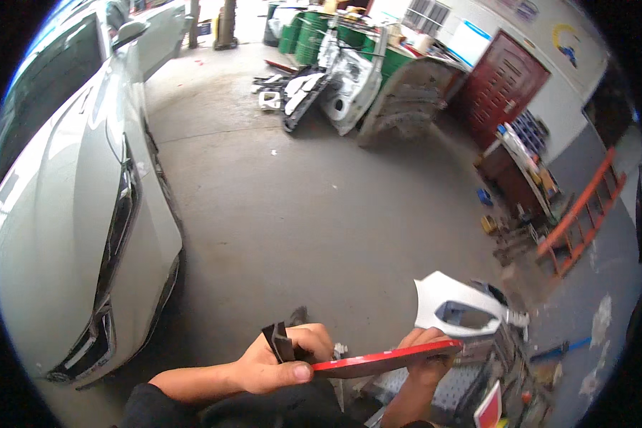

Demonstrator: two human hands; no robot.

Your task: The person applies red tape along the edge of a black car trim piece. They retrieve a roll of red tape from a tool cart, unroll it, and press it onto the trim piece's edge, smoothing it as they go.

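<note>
Item one, nearest the wearer: a narrow red-edged panel (389, 357), low in the head view, slung between the two hands, long axis running left to right with the right end slightly higher. Left hand (282, 367): at the panel's left end, thumb against it, fingers curled about a black folded piece (281, 344) that sticks up above the knuckles. Right hand (429, 369): closed around the panel towards its right end, fingertips over the upper edge, a short tip projecting beyond; neither hand is nearer, both touch. Appearance: bright red rim with small pale marks, darker broad face, apparently thin and stiff. Just beyond, right: a white car part (430, 303). Left: a pale car (64, 235). Farthest: green drums (312, 39).
</note>
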